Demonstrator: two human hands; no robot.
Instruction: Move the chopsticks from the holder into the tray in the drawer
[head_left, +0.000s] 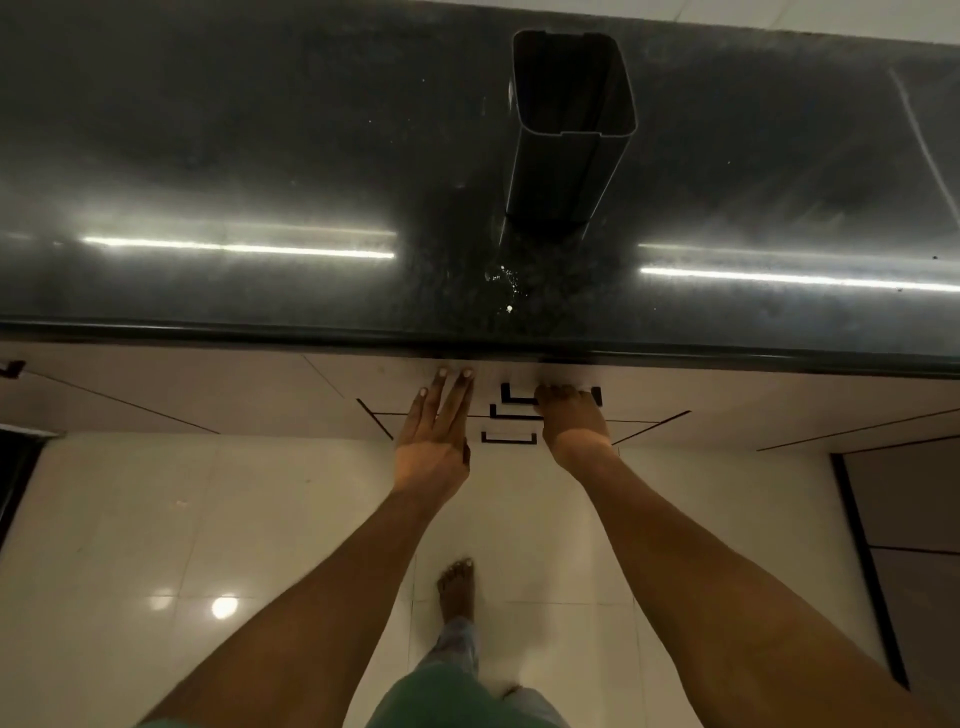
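The chopsticks are not showing anywhere: their holder, a tall dark metal sleeve with a squarish mouth, is standing upright on the black stone countertop near the middle, and its inside is too dark to tell whether anything is sitting in it. Working from the left, two bright strips of ceiling light are reflecting off the polished counter, and a few small water drops are glinting just in front of the holder's foot. Below the counter edge, the left hand is lying open and flat, fingers straight and together, with the fingertips pressing against the pale top drawer front just under the counter lip. Just beside it to the right, three black handles are stacking one under another down the drawer fronts, and the right hand is curling its fingers closed over the top handle. The drawers are all sitting shut, so the tray is hidden. Lower down, one bare foot is standing on the glossy cream floor tiles.
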